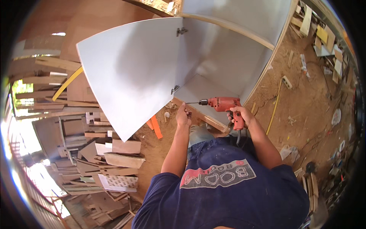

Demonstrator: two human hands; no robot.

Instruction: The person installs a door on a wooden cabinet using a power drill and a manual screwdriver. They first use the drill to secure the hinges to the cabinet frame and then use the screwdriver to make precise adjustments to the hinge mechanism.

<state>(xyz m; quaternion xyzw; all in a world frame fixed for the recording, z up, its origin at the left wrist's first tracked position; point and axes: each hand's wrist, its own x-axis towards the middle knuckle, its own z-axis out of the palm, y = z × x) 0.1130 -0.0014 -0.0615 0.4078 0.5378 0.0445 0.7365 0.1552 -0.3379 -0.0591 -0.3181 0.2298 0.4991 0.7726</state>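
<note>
My right hand (243,115) grips a red corded power drill (225,103) by its handle, the body lying level and the bit pointing left. At the tip of the thin bit (193,103), the fingers of my left hand (183,115) are drawn together; anything small between them is too tiny to make out. Just beyond my left hand is the white cabinet door (131,68), swung open to the left. Two metal hinges, an upper one (182,31) and a lower one (175,89), join it to the cabinet (228,49).
Wood offcuts (122,160) lie stacked at the left, with more scraps (324,38) at the far right. A power strip (287,82) and a yellow strip (273,110) lie on the dirt floor (301,114). An orange piece (156,126) sits below the door.
</note>
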